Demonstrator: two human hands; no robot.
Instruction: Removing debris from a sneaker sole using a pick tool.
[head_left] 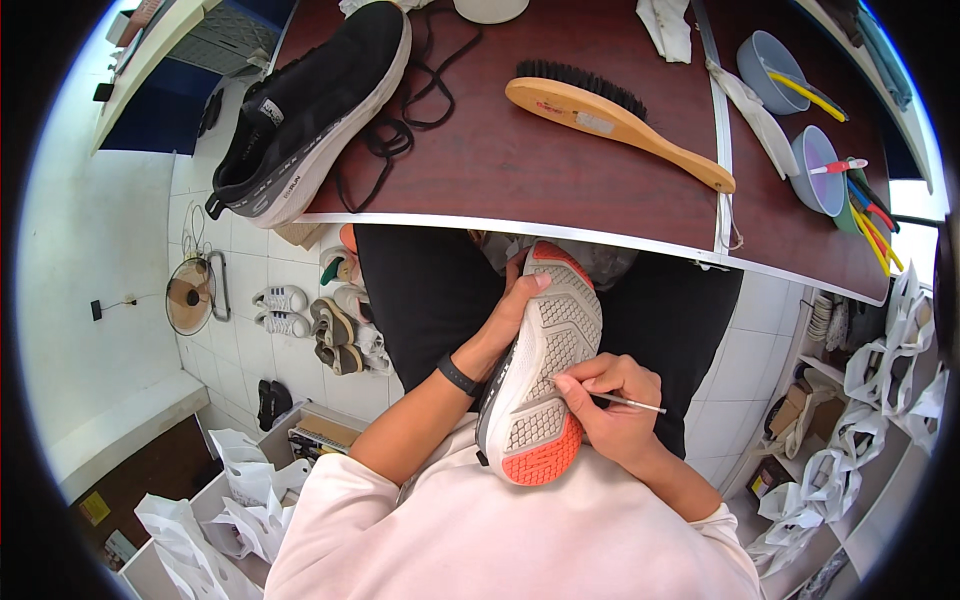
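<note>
A running shoe (562, 345) lies sole up over my lap, its grey textured tread edged with orange at both ends. My left hand (512, 312) is wrapped round its side near the far end, thumb on the sole's edge. In my right hand (618, 405) a thin metal pick-like tool (640, 405) is pinched; my fingers hide its front part, which meets the middle of the tread. Beyond, on the dark red table (480, 190), sits a black shoe (325, 90) with a white midsole. Loose black laces (440, 100) trail beside it.
A wooden-handled brush (600, 115) rests on the table, bristles facing away. Bowls (820, 175) holding coloured-handled tools stand at the right. Several shoes (283, 310) and a fan (190, 297) are on the floor at left. White bags (830, 490) fill the shelves at right.
</note>
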